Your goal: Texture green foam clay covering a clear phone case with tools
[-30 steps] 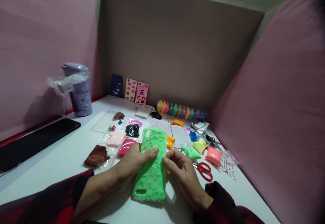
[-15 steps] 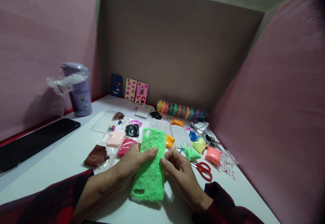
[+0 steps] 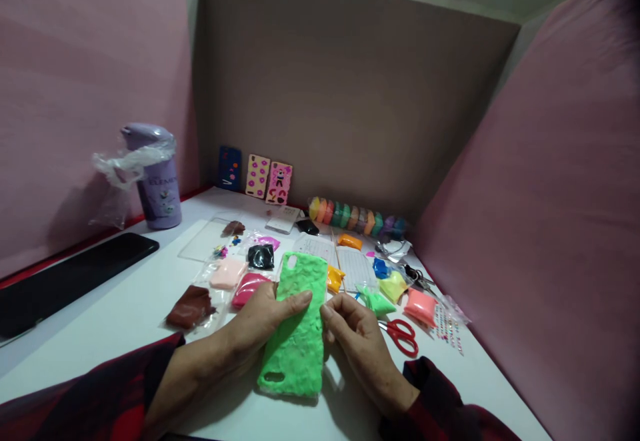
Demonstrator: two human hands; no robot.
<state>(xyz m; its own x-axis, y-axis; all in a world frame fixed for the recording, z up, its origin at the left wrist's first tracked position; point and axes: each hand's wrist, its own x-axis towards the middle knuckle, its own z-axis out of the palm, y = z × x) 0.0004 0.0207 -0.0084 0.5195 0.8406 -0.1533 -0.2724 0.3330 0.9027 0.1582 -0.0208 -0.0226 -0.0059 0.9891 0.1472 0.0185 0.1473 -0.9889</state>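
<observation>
A phone case (image 3: 296, 341) coated in lumpy bright green clay is tilted up above the table, with a camera cutout at its top and an oval opening near the bottom. My left hand (image 3: 267, 318) grips it from the left, thumb lying across the clay and the other fingers hidden behind. At the right edge, my right hand (image 3: 353, 334) is closed, thumb and forefinger pinching the rim of the case. Just beyond my right hand lie a bag of green clay (image 3: 376, 301) and red-handled scissors (image 3: 401, 336). A bag of crimson clay (image 3: 250, 288) sits behind my left hand.
Several clay packets surround the case, including brown (image 3: 189, 308) and coral (image 3: 421, 306). A purple tumbler (image 3: 163, 188) and a black phone-like slab (image 3: 75, 281) stand at left. Decorated cases (image 3: 257, 176) lean on the back wall beside a row of clay tubs (image 3: 350, 216).
My right thumb and forefinger have shifted slightly up along the case's right edge. My left hand keeps the same hold, and the case has barely moved.
</observation>
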